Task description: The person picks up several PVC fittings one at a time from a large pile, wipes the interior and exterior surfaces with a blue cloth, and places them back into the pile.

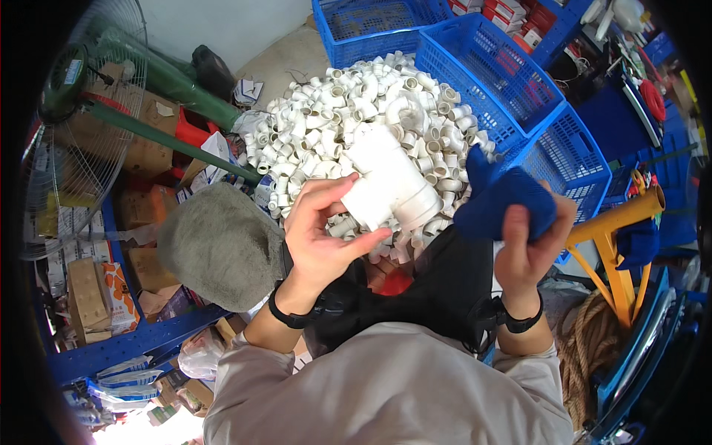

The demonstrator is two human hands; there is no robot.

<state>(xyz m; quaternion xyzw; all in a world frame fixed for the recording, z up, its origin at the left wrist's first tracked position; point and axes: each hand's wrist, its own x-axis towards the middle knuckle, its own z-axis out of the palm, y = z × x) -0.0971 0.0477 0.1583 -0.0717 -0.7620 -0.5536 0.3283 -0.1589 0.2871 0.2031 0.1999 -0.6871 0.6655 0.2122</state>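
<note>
My left hand [322,233] grips a large white plastic pipe tee [389,178] by one of its openings, thumb and fingers on either side. To the right of the tee, my right hand [528,245] holds a folded blue cloth [503,200], slightly apart from the fitting. Beneath and beyond both hands lies a big heap of small white plastic pipe fittings [317,122], with elbows, tees and couplings among them.
Blue plastic crates [489,72] stand behind and right of the heap. A grey plush-covered seat [222,250] and a green-poled fan [167,142] are at left. At right are a yellow metal stand [617,267] and coiled rope [584,345].
</note>
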